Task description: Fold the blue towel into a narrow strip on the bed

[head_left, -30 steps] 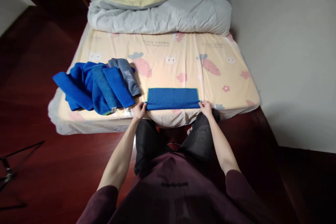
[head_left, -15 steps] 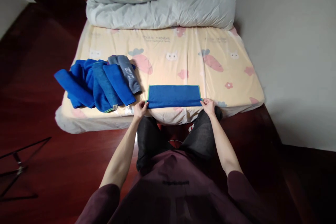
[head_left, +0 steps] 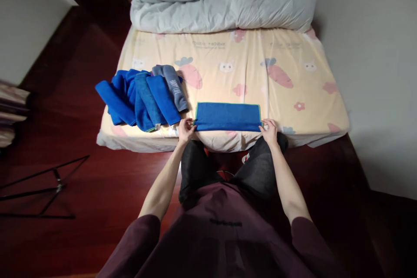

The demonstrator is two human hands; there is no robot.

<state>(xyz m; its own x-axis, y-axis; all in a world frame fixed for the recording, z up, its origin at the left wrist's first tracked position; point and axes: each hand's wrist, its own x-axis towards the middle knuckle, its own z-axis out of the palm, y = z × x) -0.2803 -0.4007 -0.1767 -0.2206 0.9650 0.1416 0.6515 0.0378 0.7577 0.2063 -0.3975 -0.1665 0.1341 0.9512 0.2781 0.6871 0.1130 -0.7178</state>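
Blue towel (head_left: 228, 117), folded to a flat strip, low in the middle of the frame at the near edge of the mattress (head_left: 293, 91). Likely soft, light, limp; best taken at its corners. Left hand (head_left: 186, 129) pinching the near left corner, right hand (head_left: 270, 130) pinching the near right, fingers pressed together. Heap of blue towels (head_left: 140, 95) left of centre.

Heaped on the bed (head_left: 293, 91) at left: blue towels (head_left: 140, 97), one grey towel (head_left: 174, 87). Behind, a grey duvet (head_left: 228, 6). On the floor (head_left: 81, 173), a stand (head_left: 48, 186).
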